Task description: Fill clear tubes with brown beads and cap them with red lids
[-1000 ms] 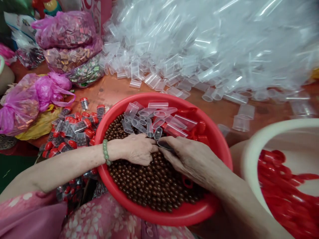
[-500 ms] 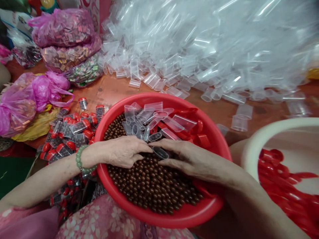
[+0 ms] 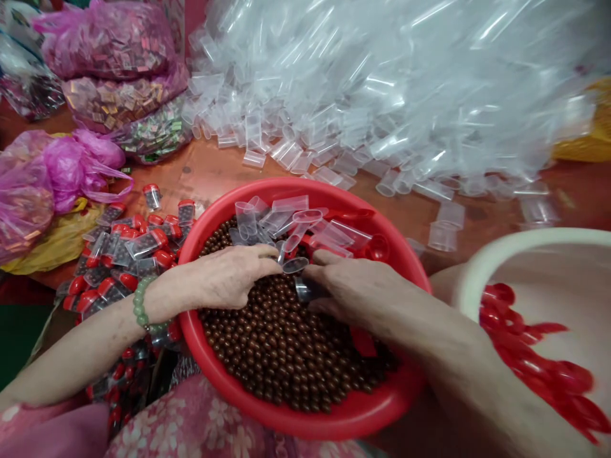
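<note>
A red basin [image 3: 305,426] holds many small round brown balls [image 3: 286,343], with loose clear plastic tubes [image 3: 245,219] heaped along its far side. My left hand [image 3: 233,275], a green bead bracelet at its wrist, pinches the near end of an oval clear tube [image 3: 295,264] between thumb and finger. Across from it, my right hand [image 3: 353,289] is closed around another clear tube [image 3: 305,290], held tilted low over the balls; its fingers partly cover it. Red plastic caps [image 3: 379,247] lie in the basin behind my right hand.
Filled tubes with red caps [image 3: 128,242] are piled left of the basin. A large heap of clear tubes [image 3: 382,95] covers the table's far side. A white tub [image 3: 482,267] with red caps stands at right. Pink bags [image 3: 114,44] of small pieces sit at far left.
My right hand has tipped its tube and lowered it toward the balls. My left fingers have shifted slightly left and up, onto a tube. The view has moved slightly to the right.
</note>
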`<state>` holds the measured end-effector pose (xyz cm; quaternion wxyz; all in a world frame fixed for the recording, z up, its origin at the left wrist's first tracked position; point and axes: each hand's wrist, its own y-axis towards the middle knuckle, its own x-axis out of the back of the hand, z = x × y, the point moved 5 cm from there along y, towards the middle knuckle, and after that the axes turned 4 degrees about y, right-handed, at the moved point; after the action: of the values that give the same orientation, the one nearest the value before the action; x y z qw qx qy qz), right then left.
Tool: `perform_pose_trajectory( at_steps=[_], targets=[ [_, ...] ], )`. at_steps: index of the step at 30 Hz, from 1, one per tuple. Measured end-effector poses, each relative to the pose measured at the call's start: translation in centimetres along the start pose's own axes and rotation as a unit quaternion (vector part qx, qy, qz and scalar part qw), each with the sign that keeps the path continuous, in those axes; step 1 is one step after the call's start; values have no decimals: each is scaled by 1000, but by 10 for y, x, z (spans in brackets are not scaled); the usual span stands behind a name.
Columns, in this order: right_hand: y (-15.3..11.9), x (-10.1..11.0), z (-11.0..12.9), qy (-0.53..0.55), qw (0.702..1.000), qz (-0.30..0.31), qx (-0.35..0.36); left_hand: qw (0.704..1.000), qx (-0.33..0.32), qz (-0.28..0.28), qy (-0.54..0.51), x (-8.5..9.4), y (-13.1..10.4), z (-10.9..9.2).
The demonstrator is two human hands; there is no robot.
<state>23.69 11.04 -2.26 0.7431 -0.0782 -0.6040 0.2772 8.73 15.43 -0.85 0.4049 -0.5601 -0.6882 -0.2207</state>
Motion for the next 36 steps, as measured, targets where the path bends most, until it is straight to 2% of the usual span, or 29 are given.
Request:
perform_pose_trajectory(
  at_steps=[3, 7, 10, 15, 21, 24, 27, 32, 34, 36],
  targets=[
    [10, -6, 12, -12, 998, 53, 16, 1000, -9, -8, -7, -3, 0, 2],
    [12, -12, 26, 22, 995, 64, 74, 999, -15, -30, -9, -9, 0, 7],
    [8, -15, 31, 100, 986, 46, 128, 999, -9, -37, -13, -10, 1, 8],
    [3, -15, 34, 264, 945, 10, 193, 998, 12, -45, -32, -2, -5, 3],
    [-1, -1, 36, 398, 894, 0, 206, 996, 36, -62, -52, 14, -30, -15],
    [-6, 6, 35, 448, 867, -4, 216, 990, 38, -80, -110, 12, -37, -24],
    [-10, 9, 35, 475, 845, -10, 244, 975, 50, -140, -163, 4, -35, -26],
    [-16, 13, 41, 456, 847, -59, 267, 943, 56, -231, -232, -10, -30, -25],
    [-22, 16, 39, 424, 864, -101, 253, 926, 69, -252, -272, -10, -32, -26],
    [-32, 18, 31, 376, 888, -149, 216, 895, 94, -276, -336, -7, -35, -26]
  ],
)
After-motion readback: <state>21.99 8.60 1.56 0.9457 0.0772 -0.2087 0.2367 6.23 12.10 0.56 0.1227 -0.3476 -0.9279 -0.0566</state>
